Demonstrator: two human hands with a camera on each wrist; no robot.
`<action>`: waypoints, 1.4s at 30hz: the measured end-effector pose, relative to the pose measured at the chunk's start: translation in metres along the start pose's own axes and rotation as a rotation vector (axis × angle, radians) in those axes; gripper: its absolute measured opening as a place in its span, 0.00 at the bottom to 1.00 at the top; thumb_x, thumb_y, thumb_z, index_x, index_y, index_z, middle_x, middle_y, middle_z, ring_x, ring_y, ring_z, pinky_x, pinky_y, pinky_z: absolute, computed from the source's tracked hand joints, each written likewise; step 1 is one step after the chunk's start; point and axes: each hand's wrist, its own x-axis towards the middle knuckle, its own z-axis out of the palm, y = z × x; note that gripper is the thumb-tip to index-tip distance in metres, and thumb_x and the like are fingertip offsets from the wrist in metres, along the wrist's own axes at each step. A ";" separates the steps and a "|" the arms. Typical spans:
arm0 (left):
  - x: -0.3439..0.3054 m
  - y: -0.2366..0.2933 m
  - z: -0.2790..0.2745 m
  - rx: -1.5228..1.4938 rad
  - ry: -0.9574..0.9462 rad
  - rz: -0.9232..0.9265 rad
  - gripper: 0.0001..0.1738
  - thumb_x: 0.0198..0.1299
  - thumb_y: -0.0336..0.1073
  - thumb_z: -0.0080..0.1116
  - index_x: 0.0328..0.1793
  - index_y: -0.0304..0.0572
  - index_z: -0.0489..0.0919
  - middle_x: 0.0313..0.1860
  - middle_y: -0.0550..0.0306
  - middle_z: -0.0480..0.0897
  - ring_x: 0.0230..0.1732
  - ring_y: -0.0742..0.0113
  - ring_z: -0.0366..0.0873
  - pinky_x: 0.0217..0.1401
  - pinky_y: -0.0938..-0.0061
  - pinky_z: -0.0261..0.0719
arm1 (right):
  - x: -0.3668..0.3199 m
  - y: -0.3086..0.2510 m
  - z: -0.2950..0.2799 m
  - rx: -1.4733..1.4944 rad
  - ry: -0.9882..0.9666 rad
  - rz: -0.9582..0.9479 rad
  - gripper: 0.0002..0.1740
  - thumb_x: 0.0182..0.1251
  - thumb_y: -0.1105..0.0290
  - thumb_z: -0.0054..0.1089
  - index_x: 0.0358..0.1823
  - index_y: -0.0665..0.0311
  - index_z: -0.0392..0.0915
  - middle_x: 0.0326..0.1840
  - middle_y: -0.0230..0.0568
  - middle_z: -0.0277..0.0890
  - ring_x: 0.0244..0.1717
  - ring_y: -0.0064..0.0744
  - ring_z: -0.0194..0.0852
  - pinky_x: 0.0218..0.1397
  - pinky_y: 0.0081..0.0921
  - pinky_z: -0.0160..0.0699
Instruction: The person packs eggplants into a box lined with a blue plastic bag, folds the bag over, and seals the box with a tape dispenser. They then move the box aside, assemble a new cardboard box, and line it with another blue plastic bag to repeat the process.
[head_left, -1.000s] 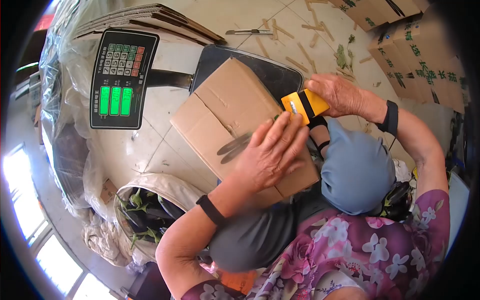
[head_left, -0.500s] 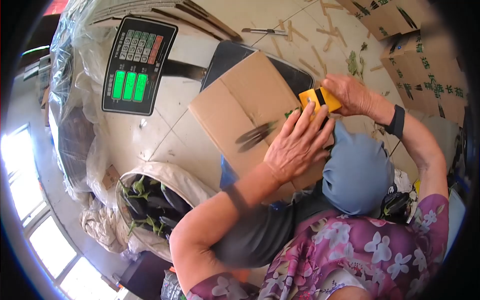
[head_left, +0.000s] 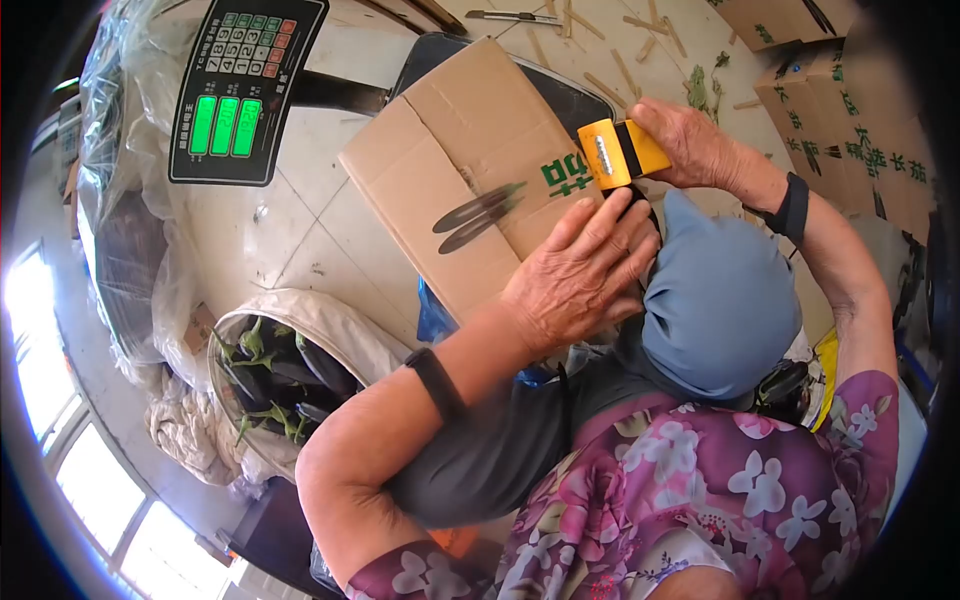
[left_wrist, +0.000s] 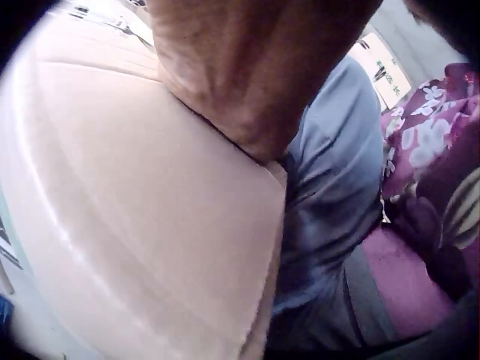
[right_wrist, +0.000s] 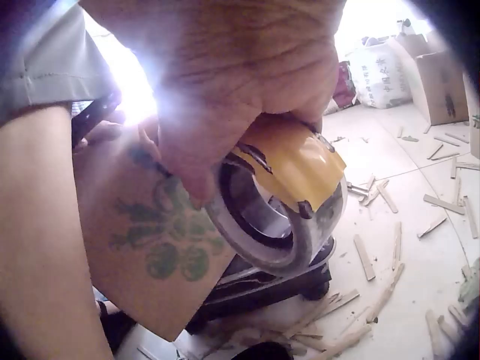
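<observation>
Tiled floor (head_left: 310, 235); green-lettered “茄” carton (head_left: 410, 180) overhangs the scale's (head_left: 428, 55) edge, left hand (head_left: 580, 272) resting uncurled, right hand (head_left: 690, 145) gripping tape dispenser (head_left: 603, 155).

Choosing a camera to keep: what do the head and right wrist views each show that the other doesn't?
Head only: the scale display, the eggplants. Right wrist only: the open side of the tape roll, the rounded green print on the box. Both: the right hand holding the yellow dispenser, the box, strips on the floor.

head: bright, left windows (head_left: 95, 485) blown out, edges curved | 2 wrist views: soft | right wrist: flare
</observation>
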 end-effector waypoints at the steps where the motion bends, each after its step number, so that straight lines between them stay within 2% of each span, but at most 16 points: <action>1: -0.002 0.000 0.000 -0.004 -0.002 -0.002 0.40 0.60 0.55 0.60 0.76 0.45 0.66 0.78 0.48 0.63 0.81 0.50 0.53 0.79 0.53 0.54 | 0.000 0.000 0.000 0.009 -0.004 -0.011 0.39 0.46 0.65 0.79 0.56 0.67 0.64 0.46 0.51 0.72 0.48 0.58 0.78 0.49 0.44 0.82; 5: -0.013 -0.006 0.006 -0.047 0.006 0.019 0.39 0.61 0.55 0.59 0.75 0.46 0.68 0.77 0.50 0.66 0.81 0.51 0.55 0.78 0.55 0.56 | 0.006 -0.007 -0.007 -0.003 -0.019 -0.029 0.38 0.46 0.65 0.79 0.55 0.68 0.64 0.45 0.52 0.72 0.48 0.58 0.77 0.49 0.44 0.81; 8: -0.011 -0.006 0.007 0.053 0.004 0.047 0.39 0.58 0.57 0.61 0.71 0.44 0.72 0.75 0.50 0.69 0.80 0.52 0.57 0.76 0.55 0.59 | 0.005 -0.005 -0.010 0.002 -0.028 -0.027 0.37 0.46 0.65 0.79 0.54 0.68 0.64 0.45 0.52 0.72 0.47 0.59 0.77 0.48 0.44 0.82; 11: -0.004 -0.002 0.005 0.050 0.008 0.121 0.39 0.56 0.60 0.62 0.68 0.42 0.75 0.75 0.50 0.69 0.81 0.51 0.56 0.76 0.55 0.59 | -0.003 -0.005 -0.008 -0.027 -0.004 0.023 0.36 0.47 0.66 0.78 0.53 0.68 0.64 0.44 0.52 0.72 0.46 0.59 0.77 0.48 0.44 0.82; 13: -0.001 0.009 -0.005 -0.012 -0.005 0.079 0.41 0.55 0.62 0.62 0.68 0.43 0.75 0.76 0.51 0.68 0.81 0.51 0.55 0.76 0.54 0.59 | -0.001 -0.005 -0.008 -0.028 -0.003 0.025 0.36 0.47 0.66 0.78 0.53 0.68 0.64 0.44 0.52 0.72 0.46 0.59 0.78 0.48 0.44 0.82; 16: -0.001 0.023 -0.008 -0.044 -0.055 0.078 0.44 0.57 0.62 0.60 0.76 0.47 0.67 0.78 0.52 0.65 0.82 0.51 0.54 0.76 0.54 0.57 | 0.002 -0.004 -0.005 -0.004 -0.019 0.039 0.35 0.47 0.68 0.78 0.53 0.68 0.64 0.44 0.52 0.72 0.46 0.58 0.78 0.48 0.43 0.82; 20: -0.013 0.007 0.014 0.017 -0.052 -0.038 0.43 0.58 0.63 0.60 0.75 0.50 0.67 0.78 0.54 0.65 0.81 0.52 0.53 0.75 0.55 0.58 | 0.003 -0.013 -0.012 -0.079 -0.032 0.004 0.36 0.44 0.71 0.78 0.53 0.67 0.64 0.43 0.50 0.71 0.45 0.55 0.78 0.48 0.42 0.82; 25: -0.020 0.007 0.009 0.042 -0.110 0.013 0.44 0.57 0.64 0.61 0.75 0.51 0.68 0.78 0.55 0.65 0.81 0.51 0.53 0.75 0.56 0.58 | -0.002 -0.011 -0.010 -0.065 -0.031 0.002 0.39 0.42 0.71 0.78 0.55 0.67 0.64 0.43 0.49 0.71 0.45 0.54 0.78 0.48 0.41 0.82; 27: -0.010 0.007 0.004 -0.052 -0.137 -0.030 0.45 0.61 0.63 0.57 0.77 0.44 0.65 0.81 0.51 0.60 0.84 0.51 0.50 0.81 0.54 0.49 | -0.003 -0.007 -0.007 -0.060 -0.016 0.010 0.39 0.42 0.71 0.78 0.56 0.67 0.64 0.43 0.49 0.71 0.45 0.54 0.78 0.48 0.41 0.82; 29: 0.004 0.014 -0.018 -0.102 -0.059 -0.017 0.42 0.58 0.61 0.59 0.73 0.45 0.69 0.81 0.52 0.61 0.84 0.50 0.51 0.80 0.54 0.50 | -0.001 -0.003 0.000 -0.027 0.031 -0.037 0.34 0.43 0.72 0.76 0.49 0.67 0.62 0.39 0.50 0.68 0.42 0.57 0.75 0.43 0.44 0.78; 31: 0.016 0.026 -0.036 -0.091 0.133 0.084 0.43 0.48 0.65 0.63 0.66 0.49 0.75 0.78 0.55 0.64 0.79 0.50 0.57 0.73 0.55 0.59 | -0.003 -0.006 0.009 0.001 0.026 -0.008 0.35 0.44 0.72 0.76 0.52 0.66 0.63 0.41 0.50 0.69 0.43 0.56 0.76 0.44 0.43 0.80; 32: 0.016 0.023 -0.029 -0.129 0.103 0.046 0.38 0.49 0.60 0.65 0.63 0.48 0.77 0.77 0.55 0.66 0.78 0.49 0.59 0.72 0.55 0.60 | -0.001 -0.006 0.010 0.013 0.035 0.009 0.36 0.44 0.72 0.76 0.54 0.66 0.64 0.43 0.50 0.71 0.45 0.55 0.78 0.46 0.42 0.82; 33: 0.003 -0.002 0.001 0.014 0.058 -0.007 0.35 0.50 0.55 0.66 0.63 0.49 0.77 0.75 0.55 0.67 0.77 0.48 0.60 0.72 0.55 0.60 | 0.002 -0.007 0.009 0.015 0.033 0.000 0.36 0.44 0.72 0.76 0.54 0.66 0.64 0.43 0.50 0.71 0.45 0.55 0.78 0.46 0.42 0.82; 35: -0.009 -0.005 0.006 -0.064 0.063 -0.124 0.35 0.50 0.51 0.65 0.67 0.51 0.75 0.74 0.55 0.68 0.76 0.48 0.61 0.73 0.53 0.59 | 0.002 -0.007 0.005 -0.045 0.033 -0.056 0.36 0.44 0.72 0.76 0.54 0.66 0.64 0.43 0.50 0.70 0.44 0.55 0.77 0.44 0.43 0.82; 39: -0.012 -0.005 -0.004 -0.050 0.057 -0.125 0.40 0.51 0.55 0.66 0.71 0.52 0.72 0.75 0.55 0.68 0.78 0.49 0.60 0.74 0.53 0.58 | 0.001 -0.005 0.008 -0.020 0.041 -0.049 0.37 0.43 0.72 0.77 0.54 0.65 0.63 0.43 0.50 0.70 0.45 0.55 0.77 0.44 0.42 0.82; 42: -0.016 0.013 -0.002 -0.079 0.080 0.095 0.48 0.47 0.62 0.66 0.74 0.51 0.68 0.78 0.54 0.65 0.81 0.50 0.56 0.75 0.56 0.56 | -0.007 -0.001 0.015 -0.034 0.049 -0.003 0.37 0.42 0.73 0.77 0.54 0.65 0.63 0.43 0.50 0.70 0.45 0.55 0.77 0.44 0.42 0.82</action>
